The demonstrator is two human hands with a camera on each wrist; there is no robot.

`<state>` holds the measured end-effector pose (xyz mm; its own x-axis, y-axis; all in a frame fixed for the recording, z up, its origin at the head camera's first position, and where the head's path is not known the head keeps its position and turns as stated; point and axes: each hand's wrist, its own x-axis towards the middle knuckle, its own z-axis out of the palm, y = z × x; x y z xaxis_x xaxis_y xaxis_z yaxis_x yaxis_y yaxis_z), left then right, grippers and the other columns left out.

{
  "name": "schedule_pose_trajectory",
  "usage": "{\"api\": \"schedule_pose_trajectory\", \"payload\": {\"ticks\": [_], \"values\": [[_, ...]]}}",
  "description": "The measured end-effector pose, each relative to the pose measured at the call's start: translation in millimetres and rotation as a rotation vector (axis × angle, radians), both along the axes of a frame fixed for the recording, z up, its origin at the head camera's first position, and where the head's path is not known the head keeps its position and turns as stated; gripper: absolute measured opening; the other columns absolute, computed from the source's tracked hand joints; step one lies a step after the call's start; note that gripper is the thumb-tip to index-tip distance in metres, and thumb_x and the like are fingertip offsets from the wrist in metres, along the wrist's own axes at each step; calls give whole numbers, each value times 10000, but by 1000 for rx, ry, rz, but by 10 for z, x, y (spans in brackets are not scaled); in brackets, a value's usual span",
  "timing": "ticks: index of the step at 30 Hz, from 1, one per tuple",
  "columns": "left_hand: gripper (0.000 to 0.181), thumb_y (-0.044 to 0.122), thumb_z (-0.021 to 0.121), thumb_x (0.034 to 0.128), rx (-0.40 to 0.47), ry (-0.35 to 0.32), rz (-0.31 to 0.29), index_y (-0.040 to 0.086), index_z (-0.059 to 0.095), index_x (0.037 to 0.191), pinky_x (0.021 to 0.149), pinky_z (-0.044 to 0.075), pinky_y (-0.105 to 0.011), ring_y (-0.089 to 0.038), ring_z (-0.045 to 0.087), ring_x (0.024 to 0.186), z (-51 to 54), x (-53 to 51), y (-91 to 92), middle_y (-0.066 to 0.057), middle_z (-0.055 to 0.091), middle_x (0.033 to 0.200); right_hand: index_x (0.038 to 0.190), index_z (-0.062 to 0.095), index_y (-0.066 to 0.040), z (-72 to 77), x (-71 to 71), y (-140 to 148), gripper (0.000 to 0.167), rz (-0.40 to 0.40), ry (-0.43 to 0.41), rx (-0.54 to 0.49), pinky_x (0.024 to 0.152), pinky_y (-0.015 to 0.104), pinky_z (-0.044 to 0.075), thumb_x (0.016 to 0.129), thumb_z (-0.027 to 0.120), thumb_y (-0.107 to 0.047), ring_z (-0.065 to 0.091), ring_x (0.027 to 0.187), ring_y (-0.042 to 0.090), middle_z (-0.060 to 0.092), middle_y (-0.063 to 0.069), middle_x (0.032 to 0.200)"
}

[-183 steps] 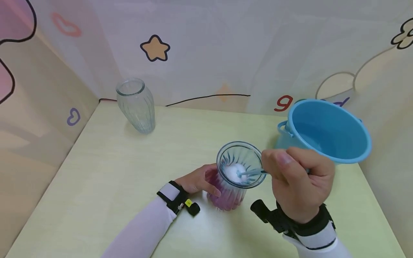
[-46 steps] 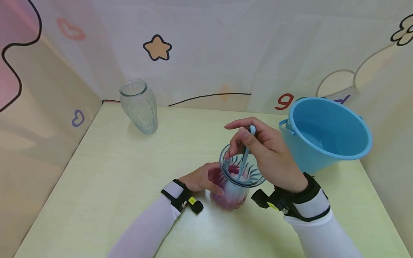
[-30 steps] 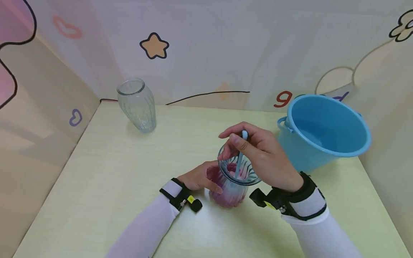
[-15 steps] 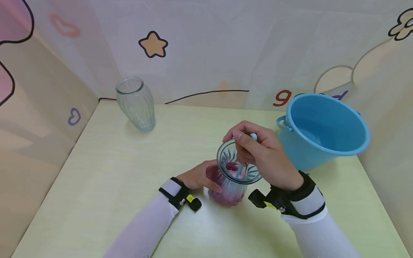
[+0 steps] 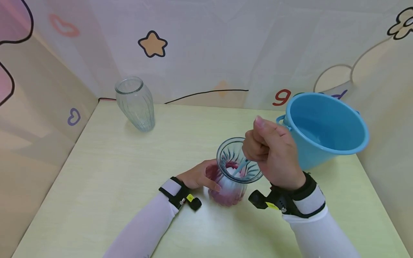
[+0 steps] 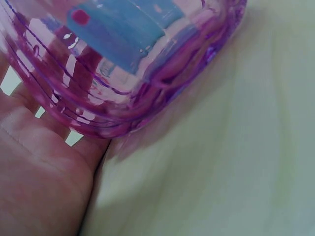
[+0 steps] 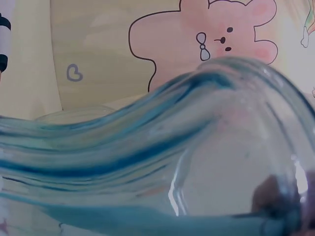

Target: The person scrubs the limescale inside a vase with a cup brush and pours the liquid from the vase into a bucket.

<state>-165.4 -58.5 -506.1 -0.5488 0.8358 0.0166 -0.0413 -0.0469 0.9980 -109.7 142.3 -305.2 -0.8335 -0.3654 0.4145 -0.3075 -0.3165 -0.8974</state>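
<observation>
A ribbed glass vase, pinkish in its lower part, stands tilted on the table. My left hand holds its lower side, thumb in front and fingers behind the glass; the left wrist view shows the pink base against those fingers. My right hand, above the rim, grips the light-blue handle of a bottle brush. Its white sponge head is down inside the vase, partly seen through the mouth. The right wrist view is mostly filled by the vase's neck, with the blue handle low behind the glass.
A light-blue bucket stands close behind my right hand. A second, clear glass vase is at the back left of the pale table. Printed cloth walls enclose the back and sides.
My right hand has turned from fingers spread along the handle to a fist around it, thumb up. The brush went from shallow in the mouth to deep inside. The left hand keeps its hold.
</observation>
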Motion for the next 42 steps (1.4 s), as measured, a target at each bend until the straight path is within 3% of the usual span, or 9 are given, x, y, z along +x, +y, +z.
{"api": "schedule_pose_trajectory", "payload": {"ticks": [4, 13, 16, 22, 29, 37, 42], "values": [[802, 328, 853, 819, 15, -1, -1, 56, 475, 1473, 1197, 377, -350, -132, 496, 1335, -3, 2, 2, -163, 532, 1458, 647, 304, -105, 39, -5, 10, 505, 32, -1, -70, 430, 358, 184, 1126, 400, -234, 271, 450, 167, 276, 16, 553], [942, 473, 886, 774, 32, -24, -7, 48, 453, 1494, 1151, 426, -337, -149, 508, 1316, -14, 7, 9, -182, 513, 1467, 649, 293, -116, 253, -22, 82, 484, 22, -50, -205, 425, 335, 122, 1108, 417, -205, 230, 451, 143, 261, 4, 551], [922, 425, 890, 782, 39, -33, -11, 36, 451, 1493, 1147, 428, -335, -150, 509, 1314, -11, 10, 15, -189, 509, 1467, 650, 300, -117, 292, -3, 87, 479, 33, -57, -214, 432, 328, 127, 1111, 404, -194, 234, 456, 135, 266, -1, 553], [805, 273, 854, 826, 38, -33, -13, 51, 458, 1490, 1164, 420, -350, -172, 504, 1331, 10, 19, 7, -169, 516, 1469, 662, 317, -118, 289, 66, 52, 469, 61, -41, -184, 439, 342, 144, 1121, 377, -193, 249, 468, 129, 279, -5, 563], [822, 294, 872, 815, 34, -39, -3, 57, 462, 1488, 1169, 414, -355, -176, 497, 1338, 22, 21, -3, -160, 513, 1470, 671, 313, -111, 247, 89, 28, 455, 125, -32, -223, 437, 333, 157, 1123, 328, -160, 266, 468, 134, 282, 1, 571], [845, 362, 871, 804, 2, -19, 1, 73, 458, 1483, 1175, 404, -348, -171, 496, 1337, 26, 16, -4, -160, 515, 1455, 659, 306, -116, 231, 107, -20, 469, 109, -67, -221, 446, 348, 137, 1117, 383, -182, 259, 466, 143, 275, -3, 564], [764, 246, 834, 831, -11, -16, 4, 88, 460, 1478, 1177, 405, -354, -181, 495, 1337, 26, 15, -4, -147, 520, 1446, 653, 290, -117, 213, 107, -56, 482, 119, -79, -212, 449, 363, 133, 1112, 412, -197, 246, 469, 159, 264, 3, 564]]}}
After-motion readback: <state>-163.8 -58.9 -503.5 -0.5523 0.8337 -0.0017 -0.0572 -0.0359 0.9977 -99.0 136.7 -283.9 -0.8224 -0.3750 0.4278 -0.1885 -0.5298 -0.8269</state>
